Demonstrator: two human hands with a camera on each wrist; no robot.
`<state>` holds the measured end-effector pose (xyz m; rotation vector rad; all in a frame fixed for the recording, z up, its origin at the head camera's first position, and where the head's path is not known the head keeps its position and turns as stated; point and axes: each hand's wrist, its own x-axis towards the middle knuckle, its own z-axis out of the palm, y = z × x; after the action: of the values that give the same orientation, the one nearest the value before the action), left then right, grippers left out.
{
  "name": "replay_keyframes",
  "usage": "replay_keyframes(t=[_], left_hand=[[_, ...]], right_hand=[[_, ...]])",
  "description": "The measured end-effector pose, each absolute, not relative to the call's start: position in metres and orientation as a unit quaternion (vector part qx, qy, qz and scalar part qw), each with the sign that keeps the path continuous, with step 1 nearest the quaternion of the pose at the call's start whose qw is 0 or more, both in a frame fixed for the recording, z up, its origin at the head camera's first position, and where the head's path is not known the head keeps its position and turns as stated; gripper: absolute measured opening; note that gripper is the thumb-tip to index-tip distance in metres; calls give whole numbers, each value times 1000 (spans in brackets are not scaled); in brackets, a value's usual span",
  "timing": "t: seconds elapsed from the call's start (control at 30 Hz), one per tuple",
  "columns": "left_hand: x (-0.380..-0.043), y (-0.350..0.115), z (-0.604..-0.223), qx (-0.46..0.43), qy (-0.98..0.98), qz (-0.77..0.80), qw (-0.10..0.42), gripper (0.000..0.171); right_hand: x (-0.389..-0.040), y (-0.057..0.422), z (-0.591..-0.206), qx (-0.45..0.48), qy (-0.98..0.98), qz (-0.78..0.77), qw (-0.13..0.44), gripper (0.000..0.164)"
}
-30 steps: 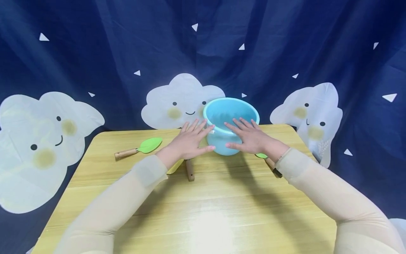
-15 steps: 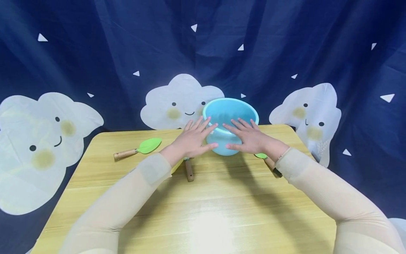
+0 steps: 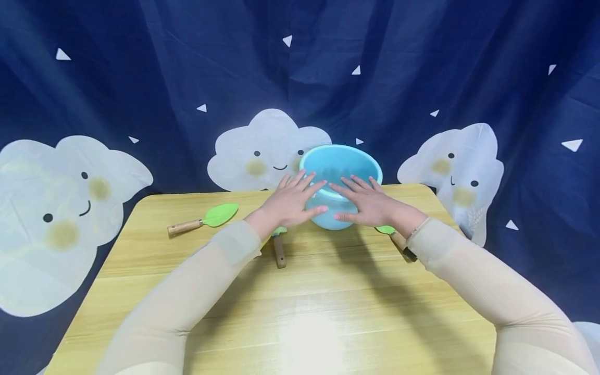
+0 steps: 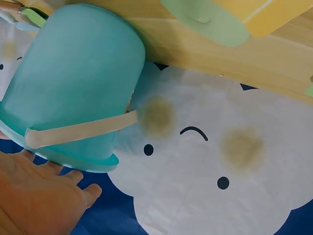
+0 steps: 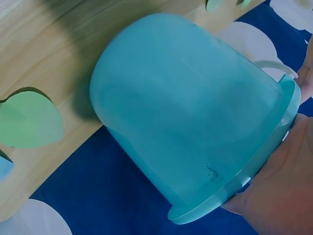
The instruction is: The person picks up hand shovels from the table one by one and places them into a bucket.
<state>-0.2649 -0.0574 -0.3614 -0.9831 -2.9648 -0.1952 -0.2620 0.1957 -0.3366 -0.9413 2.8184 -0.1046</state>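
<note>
A light blue bucket (image 3: pixel 339 161) stands upright at the far side of the wooden table, its mouth facing up. My left hand (image 3: pixel 290 203) is stretched out with fingers spread, right at the bucket's near left rim. Likewise spread, my right hand (image 3: pixel 372 205) overlaps the near right rim in the head view. In the right wrist view, the right palm (image 5: pixel 279 181) lies along the bucket's rim. A pale handle (image 4: pixel 83 131) hangs across the bucket's side in the left wrist view. No fingers curl round the bucket.
A green trowel (image 3: pixel 220 214) with a wooden handle lies at the table's (image 3: pixel 309 302) left. Below my left hand is another wooden-handled tool (image 3: pixel 279 251), partly hidden, beside something yellow (image 4: pixel 274 14). A third, green-bladed tool (image 3: pixel 386 229) lies partly under my right wrist. A dark blue curtain (image 3: pixel 234 62) hangs behind.
My left hand has slid a little to the right along the bucket's rim, uncovering more of the tool beneath it. The right hand and the bucket have stayed in place.
</note>
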Motion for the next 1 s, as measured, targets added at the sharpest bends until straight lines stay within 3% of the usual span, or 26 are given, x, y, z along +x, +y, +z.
replay_keyframes(t=[1.0], left_hand=[[-291, -33, -367, -317, -945, -66, 47, 76]], right_hand=[[-275, 204, -338, -325, 939, -70, 83, 72]])
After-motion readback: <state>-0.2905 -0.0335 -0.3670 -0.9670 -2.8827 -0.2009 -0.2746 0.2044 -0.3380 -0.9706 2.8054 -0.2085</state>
